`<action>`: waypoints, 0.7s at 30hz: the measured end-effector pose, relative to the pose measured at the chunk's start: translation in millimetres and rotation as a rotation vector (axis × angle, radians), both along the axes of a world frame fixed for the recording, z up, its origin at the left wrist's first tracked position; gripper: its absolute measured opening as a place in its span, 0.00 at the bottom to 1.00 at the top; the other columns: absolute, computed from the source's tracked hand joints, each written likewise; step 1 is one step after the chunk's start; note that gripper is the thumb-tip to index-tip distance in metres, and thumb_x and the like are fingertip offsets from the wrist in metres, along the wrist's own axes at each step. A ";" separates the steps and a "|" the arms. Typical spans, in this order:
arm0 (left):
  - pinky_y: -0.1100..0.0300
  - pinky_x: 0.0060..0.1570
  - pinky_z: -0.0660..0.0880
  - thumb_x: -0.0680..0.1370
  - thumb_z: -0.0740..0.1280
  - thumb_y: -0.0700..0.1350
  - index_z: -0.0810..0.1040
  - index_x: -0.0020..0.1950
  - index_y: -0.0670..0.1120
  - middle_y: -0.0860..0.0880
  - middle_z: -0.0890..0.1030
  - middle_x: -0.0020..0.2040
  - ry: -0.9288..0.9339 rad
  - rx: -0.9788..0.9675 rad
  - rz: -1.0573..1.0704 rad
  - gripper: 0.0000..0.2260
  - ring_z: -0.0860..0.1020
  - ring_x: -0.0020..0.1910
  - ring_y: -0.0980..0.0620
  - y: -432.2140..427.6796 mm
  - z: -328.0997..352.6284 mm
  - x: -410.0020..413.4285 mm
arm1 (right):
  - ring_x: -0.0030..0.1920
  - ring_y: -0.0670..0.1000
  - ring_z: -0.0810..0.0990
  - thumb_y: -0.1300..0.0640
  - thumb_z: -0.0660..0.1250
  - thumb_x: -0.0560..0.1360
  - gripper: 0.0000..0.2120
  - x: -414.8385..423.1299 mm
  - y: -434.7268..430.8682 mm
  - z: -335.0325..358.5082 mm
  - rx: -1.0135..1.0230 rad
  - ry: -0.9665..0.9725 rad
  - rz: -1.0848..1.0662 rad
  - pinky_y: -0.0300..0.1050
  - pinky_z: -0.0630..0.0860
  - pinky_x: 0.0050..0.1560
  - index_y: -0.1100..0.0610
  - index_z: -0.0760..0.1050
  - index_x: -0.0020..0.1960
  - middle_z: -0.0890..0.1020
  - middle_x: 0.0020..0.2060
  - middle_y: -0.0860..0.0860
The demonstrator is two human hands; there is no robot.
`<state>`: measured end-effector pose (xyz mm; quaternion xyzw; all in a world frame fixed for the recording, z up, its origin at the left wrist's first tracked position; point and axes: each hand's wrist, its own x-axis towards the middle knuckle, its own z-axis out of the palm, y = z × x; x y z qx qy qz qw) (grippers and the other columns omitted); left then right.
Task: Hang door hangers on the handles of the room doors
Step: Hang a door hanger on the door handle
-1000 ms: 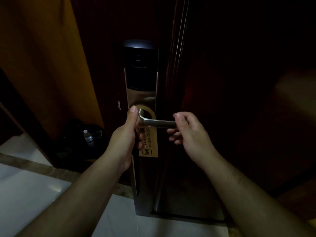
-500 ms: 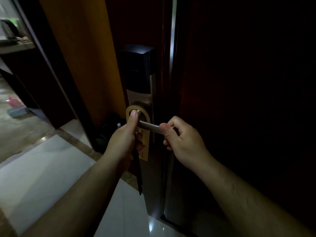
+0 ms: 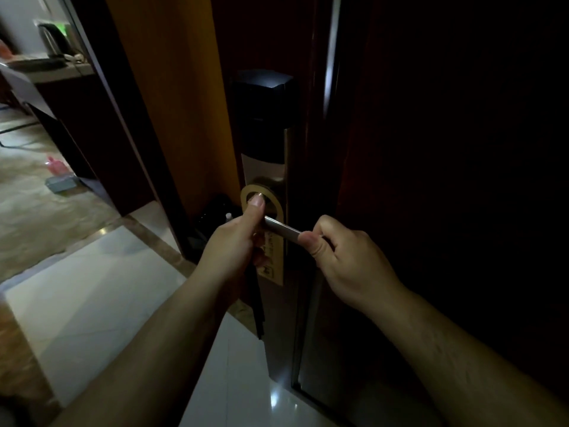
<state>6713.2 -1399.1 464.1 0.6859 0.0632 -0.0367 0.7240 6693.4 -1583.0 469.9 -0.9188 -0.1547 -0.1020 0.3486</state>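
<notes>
A gold door hanger (image 3: pixel 275 262) with dark print hangs with its ring around the base of the silver lever handle (image 3: pixel 281 231), against the lock plate (image 3: pixel 261 167) of a dark door. My left hand (image 3: pixel 234 245) holds the hanger, thumb up inside the ring, fingers curled behind the card. My right hand (image 3: pixel 345 254) grips the free end of the handle, thumb on top. A black card reader (image 3: pixel 264 112) sits above the handle.
The door edge (image 3: pixel 331 57) stands ajar. An orange wood panel (image 3: pixel 172 87) is to the left, with a dark bag and a small bottle (image 3: pixel 228 216) at its foot. White floor tiles (image 3: pixel 101 297) lie below; a counter with a kettle (image 3: pixel 52 41) is far left.
The door has swung and the view shifted, showing a room at the left. Both hands keep their hold; my right hand has closed more firmly round the handle end.
</notes>
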 end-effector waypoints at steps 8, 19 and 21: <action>0.56 0.41 0.71 0.75 0.63 0.67 0.80 0.50 0.49 0.53 0.77 0.38 0.009 -0.046 0.031 0.23 0.75 0.38 0.53 3.8 -12.0 4.8 | 0.26 0.46 0.74 0.34 0.52 0.77 0.17 3.1 -3.4 17.0 -0.123 -0.049 0.040 0.43 0.68 0.26 0.45 0.67 0.40 0.74 0.27 0.47; 0.48 0.57 0.76 0.66 0.73 0.68 0.81 0.62 0.49 0.44 0.81 0.58 0.122 -0.162 0.293 0.32 0.80 0.57 0.44 -19.5 4.1 -16.3 | 0.31 0.43 0.74 0.39 0.52 0.80 0.11 3.0 -23.5 17.7 -0.200 -0.048 0.312 0.39 0.66 0.30 0.45 0.66 0.51 0.75 0.34 0.46; 0.50 0.53 0.76 0.68 0.73 0.65 0.82 0.59 0.46 0.44 0.81 0.53 0.104 -0.175 0.355 0.29 0.80 0.53 0.45 -24.2 5.7 -22.1 | 0.33 0.43 0.75 0.38 0.52 0.80 0.12 0.8 -23.9 16.1 -0.218 -0.075 0.361 0.41 0.68 0.32 0.46 0.65 0.52 0.75 0.34 0.46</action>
